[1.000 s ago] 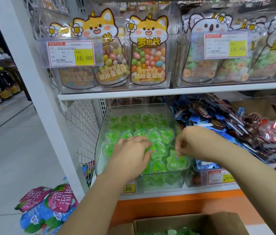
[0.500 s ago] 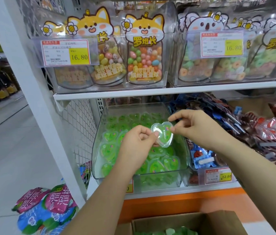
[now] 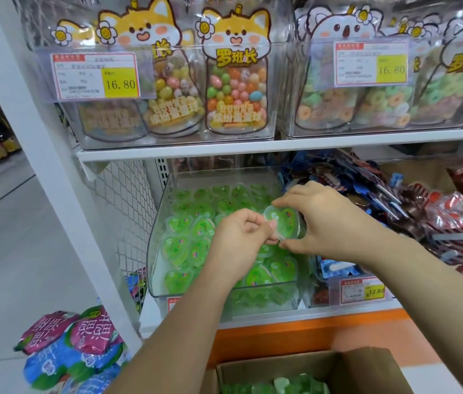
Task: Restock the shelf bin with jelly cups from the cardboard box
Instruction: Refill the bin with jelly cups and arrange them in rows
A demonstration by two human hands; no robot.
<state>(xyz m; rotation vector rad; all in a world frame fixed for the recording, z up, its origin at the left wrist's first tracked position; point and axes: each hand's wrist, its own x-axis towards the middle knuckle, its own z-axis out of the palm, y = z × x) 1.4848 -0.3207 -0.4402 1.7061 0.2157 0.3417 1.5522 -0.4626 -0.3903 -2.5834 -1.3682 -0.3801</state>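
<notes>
Both hands hold one green heart-shaped jelly cup [image 3: 284, 223] just above the clear shelf bin [image 3: 156, 268] — the left hand [image 3: 238, 237] pinches its left edge, the right hand [image 3: 329, 220] curls its fingers round the right side. More green cups [image 3: 180, 247] lie packed in the bin; the cardboard box [image 3: 366, 371] sits open below.

Both hands hold one green jelly cup [image 3: 284, 222] above the clear bin [image 3: 157, 251]: the left hand [image 3: 240, 233] pinches its near edge, the right hand [image 3: 328, 220] curls round its far side. Green cups [image 3: 179, 223] fill the bin, and more lie in the box [image 3: 366, 368] below.
</notes>
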